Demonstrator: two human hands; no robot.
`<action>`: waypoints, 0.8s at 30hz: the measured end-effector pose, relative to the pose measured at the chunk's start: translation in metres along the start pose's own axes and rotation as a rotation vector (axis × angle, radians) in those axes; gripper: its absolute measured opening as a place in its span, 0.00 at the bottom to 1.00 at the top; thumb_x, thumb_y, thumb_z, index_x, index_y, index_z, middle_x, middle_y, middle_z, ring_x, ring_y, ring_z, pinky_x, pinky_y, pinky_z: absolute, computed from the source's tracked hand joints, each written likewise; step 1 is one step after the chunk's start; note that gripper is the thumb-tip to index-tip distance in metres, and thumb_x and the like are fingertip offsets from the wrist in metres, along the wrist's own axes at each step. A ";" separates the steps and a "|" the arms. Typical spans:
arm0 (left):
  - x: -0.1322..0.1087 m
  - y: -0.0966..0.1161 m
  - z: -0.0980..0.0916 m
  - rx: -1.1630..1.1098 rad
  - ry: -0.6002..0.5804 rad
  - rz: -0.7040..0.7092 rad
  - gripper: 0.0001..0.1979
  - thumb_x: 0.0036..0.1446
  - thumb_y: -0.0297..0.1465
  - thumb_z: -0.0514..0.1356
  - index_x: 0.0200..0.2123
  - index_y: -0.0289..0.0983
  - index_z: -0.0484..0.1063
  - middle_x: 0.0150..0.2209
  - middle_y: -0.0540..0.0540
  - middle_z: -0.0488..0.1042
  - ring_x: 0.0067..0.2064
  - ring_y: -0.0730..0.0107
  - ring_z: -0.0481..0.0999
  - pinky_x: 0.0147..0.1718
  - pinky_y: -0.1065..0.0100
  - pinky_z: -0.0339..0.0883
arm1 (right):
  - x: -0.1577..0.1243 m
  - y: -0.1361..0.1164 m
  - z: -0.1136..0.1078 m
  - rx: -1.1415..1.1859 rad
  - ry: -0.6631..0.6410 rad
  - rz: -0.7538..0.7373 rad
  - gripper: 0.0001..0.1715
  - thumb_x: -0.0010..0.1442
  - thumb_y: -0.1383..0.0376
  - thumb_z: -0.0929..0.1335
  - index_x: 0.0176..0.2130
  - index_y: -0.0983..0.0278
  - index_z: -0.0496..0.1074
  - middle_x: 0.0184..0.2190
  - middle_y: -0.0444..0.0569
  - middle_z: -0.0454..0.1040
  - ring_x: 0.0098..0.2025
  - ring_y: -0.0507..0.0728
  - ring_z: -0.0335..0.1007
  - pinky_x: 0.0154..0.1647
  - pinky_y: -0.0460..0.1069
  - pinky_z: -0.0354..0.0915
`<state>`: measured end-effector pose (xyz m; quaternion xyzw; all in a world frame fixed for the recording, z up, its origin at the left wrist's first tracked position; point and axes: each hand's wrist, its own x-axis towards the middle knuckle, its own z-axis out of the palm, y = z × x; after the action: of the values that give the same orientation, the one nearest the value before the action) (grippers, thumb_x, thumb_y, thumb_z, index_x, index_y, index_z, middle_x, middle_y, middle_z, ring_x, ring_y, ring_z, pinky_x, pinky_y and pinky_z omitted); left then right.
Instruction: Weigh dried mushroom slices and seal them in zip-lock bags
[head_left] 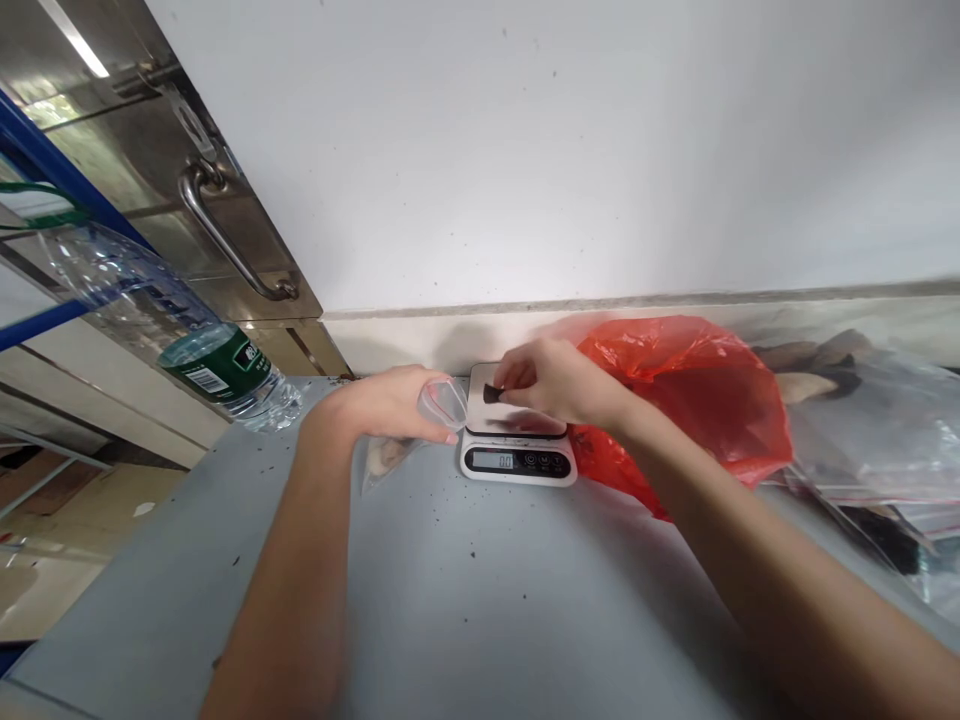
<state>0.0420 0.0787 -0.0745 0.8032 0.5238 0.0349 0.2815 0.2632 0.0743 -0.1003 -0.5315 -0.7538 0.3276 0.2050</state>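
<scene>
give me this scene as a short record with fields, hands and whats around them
left hand: holds a small clear bag open beside the scale
right hand: pinches a small dark piece over the scale
scale display: too blurred to read
behind right hand: red plastic bag
far left: water bottle
surface: grey table, dark crumbs

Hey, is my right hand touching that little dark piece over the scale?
Touching. The head view shows the right hand pinching the dark piece between its fingertips, above the scale. The left hand holds a clear bag beside it.
</scene>
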 end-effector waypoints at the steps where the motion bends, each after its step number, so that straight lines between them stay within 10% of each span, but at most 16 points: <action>1: 0.000 0.004 0.000 0.026 -0.016 -0.018 0.22 0.47 0.44 0.70 0.46 0.45 0.80 0.45 0.46 0.84 0.44 0.51 0.83 0.39 0.63 0.74 | -0.002 -0.001 -0.004 0.073 0.051 -0.032 0.07 0.58 0.75 0.70 0.32 0.63 0.76 0.33 0.48 0.83 0.34 0.54 0.78 0.38 0.48 0.71; 6: -0.007 0.019 -0.005 -0.080 0.051 0.100 0.31 0.54 0.48 0.68 0.59 0.44 0.74 0.58 0.43 0.80 0.57 0.49 0.79 0.55 0.58 0.72 | -0.015 -0.014 -0.019 0.375 0.140 -0.302 0.04 0.58 0.64 0.73 0.33 0.63 0.77 0.35 0.50 0.84 0.39 0.58 0.81 0.43 0.53 0.74; 15: -0.015 0.030 -0.007 -0.434 0.119 0.320 0.44 0.56 0.44 0.68 0.72 0.41 0.61 0.64 0.39 0.75 0.67 0.47 0.72 0.62 0.53 0.69 | -0.049 -0.013 -0.057 0.097 0.171 -0.509 0.09 0.58 0.55 0.76 0.36 0.57 0.82 0.52 0.51 0.79 0.67 0.67 0.66 0.57 0.56 0.71; 24: -0.005 0.050 0.010 -0.475 0.247 0.377 0.30 0.58 0.43 0.67 0.61 0.47 0.66 0.61 0.44 0.75 0.66 0.53 0.72 0.59 0.59 0.71 | -0.065 -0.009 -0.073 0.084 0.211 -0.409 0.10 0.58 0.58 0.73 0.28 0.59 0.75 0.56 0.51 0.77 0.58 0.65 0.73 0.56 0.58 0.71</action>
<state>0.0847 0.0555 -0.0576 0.7877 0.3731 0.3049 0.3840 0.3278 0.0314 -0.0402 -0.3898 -0.8061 0.2530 0.3665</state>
